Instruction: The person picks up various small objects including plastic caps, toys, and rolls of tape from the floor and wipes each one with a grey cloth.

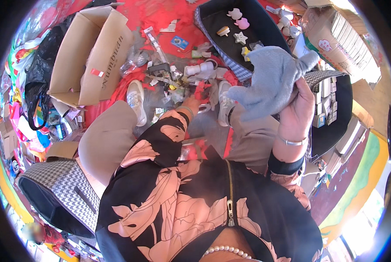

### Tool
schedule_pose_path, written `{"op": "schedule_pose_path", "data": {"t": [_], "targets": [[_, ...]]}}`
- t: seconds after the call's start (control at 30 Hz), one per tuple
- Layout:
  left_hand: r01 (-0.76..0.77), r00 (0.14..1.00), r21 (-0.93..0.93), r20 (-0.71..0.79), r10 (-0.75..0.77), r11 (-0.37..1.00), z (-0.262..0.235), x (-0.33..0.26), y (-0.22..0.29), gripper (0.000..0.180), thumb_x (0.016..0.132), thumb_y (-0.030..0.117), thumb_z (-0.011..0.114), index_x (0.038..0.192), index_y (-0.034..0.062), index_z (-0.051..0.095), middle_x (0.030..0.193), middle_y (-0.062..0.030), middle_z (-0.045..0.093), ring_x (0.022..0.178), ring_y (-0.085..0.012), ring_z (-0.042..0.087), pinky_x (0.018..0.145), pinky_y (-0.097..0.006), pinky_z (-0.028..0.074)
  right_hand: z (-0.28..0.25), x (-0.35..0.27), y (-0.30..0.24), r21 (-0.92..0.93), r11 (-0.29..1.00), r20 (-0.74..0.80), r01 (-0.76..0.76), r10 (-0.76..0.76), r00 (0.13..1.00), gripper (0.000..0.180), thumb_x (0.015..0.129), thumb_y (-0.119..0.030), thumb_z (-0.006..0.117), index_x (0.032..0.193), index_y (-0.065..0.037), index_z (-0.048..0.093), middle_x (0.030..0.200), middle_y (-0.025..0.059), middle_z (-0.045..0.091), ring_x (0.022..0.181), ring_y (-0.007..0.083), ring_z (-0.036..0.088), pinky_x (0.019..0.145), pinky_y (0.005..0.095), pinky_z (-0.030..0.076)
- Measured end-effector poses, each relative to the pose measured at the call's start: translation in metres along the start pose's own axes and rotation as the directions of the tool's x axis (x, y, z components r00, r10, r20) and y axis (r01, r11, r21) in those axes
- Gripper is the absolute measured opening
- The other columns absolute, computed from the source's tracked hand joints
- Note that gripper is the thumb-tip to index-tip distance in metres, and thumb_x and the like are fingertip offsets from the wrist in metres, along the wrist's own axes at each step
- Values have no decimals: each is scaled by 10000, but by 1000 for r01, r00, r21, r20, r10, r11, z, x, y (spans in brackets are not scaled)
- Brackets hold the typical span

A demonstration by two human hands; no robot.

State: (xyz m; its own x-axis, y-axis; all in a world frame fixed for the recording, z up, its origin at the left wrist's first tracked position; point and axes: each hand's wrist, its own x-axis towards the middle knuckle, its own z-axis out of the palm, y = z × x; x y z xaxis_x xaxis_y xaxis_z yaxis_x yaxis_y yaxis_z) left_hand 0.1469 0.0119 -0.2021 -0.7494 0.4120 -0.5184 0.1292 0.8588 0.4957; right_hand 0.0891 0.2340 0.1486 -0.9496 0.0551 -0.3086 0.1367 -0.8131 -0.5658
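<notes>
Right hand [296, 114] fingers clenched on grey cloth [269, 81]; left hand [194, 104] down at red scrap [201, 90] on floor, grip unclear.

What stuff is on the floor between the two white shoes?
In the head view, small litter lies between the left white shoe and the right white shoe; the left hand reaches into it, touching red scraps.

left hand [194, 104] fingertips hidden among clutter [178, 83]
</notes>
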Motion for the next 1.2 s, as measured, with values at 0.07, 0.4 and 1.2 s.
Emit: {"op": "schedule_pose_path", "data": {"t": [0.07, 0.4, 1.2], "targets": [[-29, 999, -148, -26, 26, 989, -6, 1, -8, 240, 714, 138, 605, 948, 138, 659, 913, -176, 595, 901, -378, 557, 811, -418, 460, 6, 4, 3, -66, 998, -135, 8, -17, 991, 260, 887, -76, 464, 1103, 61, 513, 1098, 164, 586, 1025, 255, 565, 936, 392, 429], [-73, 986, -722, -155, -59, 688, -194, -39, -21, 158, 765, 179, 660, 824, 35, 632, 766, -81, 598, 651, -148, 583, 575, -284, 491, 28, 13, 22, -84, 996, -147, -5, -8, 989, 208, 859, -61, 481, 1038, 30, 539, 1009, 158, 613, 933, 261, 594, 880, 393, 463], [-590, 807, -764, -564, 173, 262, -327, -205, 78, 138, 911, 100, 485, 1009, 11, 522, 986, -64, 600, 931, -124, 573, 800, -268, 473, 101, -2, 117, -307, 929, 368, 208, -86, 926, 224, 825, -43, 612, 1048, -44, 613, 980, 29, 636, 881, 115, 593, 806, 260, 463]]}}
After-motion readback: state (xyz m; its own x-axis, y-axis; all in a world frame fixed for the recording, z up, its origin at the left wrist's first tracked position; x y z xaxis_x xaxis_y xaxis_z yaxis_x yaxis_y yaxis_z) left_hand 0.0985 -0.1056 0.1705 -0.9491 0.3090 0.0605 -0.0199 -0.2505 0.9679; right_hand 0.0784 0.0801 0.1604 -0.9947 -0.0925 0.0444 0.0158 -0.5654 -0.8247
